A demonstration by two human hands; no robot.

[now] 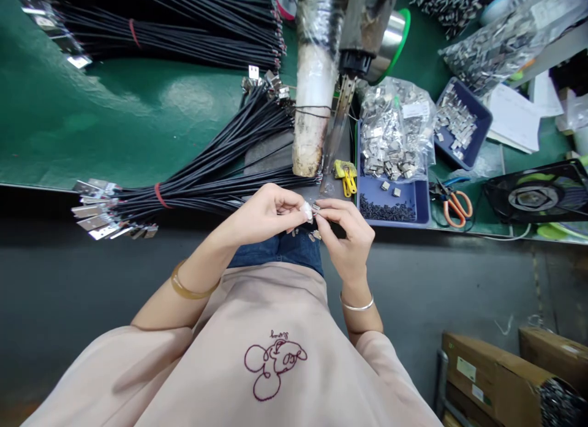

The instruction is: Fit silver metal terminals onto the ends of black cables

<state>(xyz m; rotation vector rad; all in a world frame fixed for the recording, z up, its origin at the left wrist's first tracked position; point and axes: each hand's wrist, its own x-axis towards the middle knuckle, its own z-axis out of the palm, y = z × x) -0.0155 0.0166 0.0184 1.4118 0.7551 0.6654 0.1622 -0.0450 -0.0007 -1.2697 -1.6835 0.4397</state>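
My left hand (271,214) is closed in a pinch, with something white, perhaps a finger cover, at its fingertips. What it grips is hidden. My right hand (345,231) meets it at the table's front edge, pinching a small metal connector shell (315,209). Beside and behind my left hand lies a bundle of black cables (197,185) with metal plugs (98,215) at the left end, bound by a red tie. Right of my hands is a blue tray (423,200) holding a plastic bag of metal shells (392,133) and tiny black parts (388,209).
A wrapped white column (315,108) and a metal nozzle-like bar (340,120) hang down close before my hands. Nearby lie a yellow clip-like tool (349,181), orange-handled pliers (456,207), a second blue tray (482,130) and a black fan (537,194). More cables (184,29) lie behind.
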